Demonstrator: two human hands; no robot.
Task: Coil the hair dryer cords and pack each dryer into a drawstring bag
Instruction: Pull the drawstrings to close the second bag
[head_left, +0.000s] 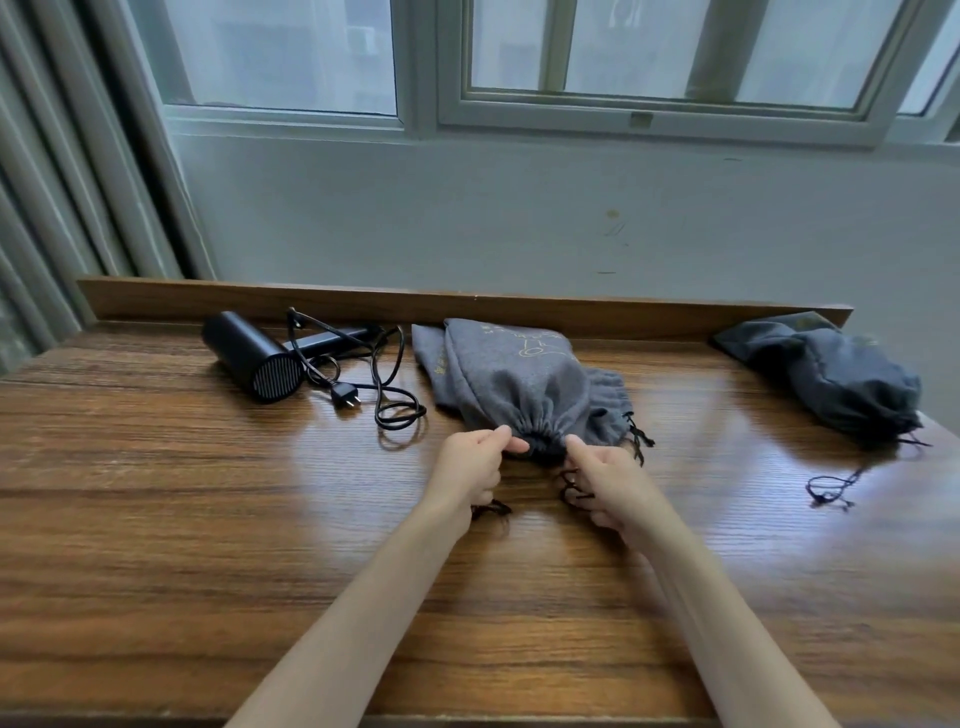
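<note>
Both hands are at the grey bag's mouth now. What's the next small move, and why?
Probably pull the black drawstrings apart a bit more to finish closing the grey bag. Its mouth is gathered but looks not fully shut, and the left hand and right hand each pinch one side with string trailing from it. The hair dryer, cord uncoiled, can wait.

Domestic room: wooden desk (208, 519) beneath curtained window (649, 52).
</note>
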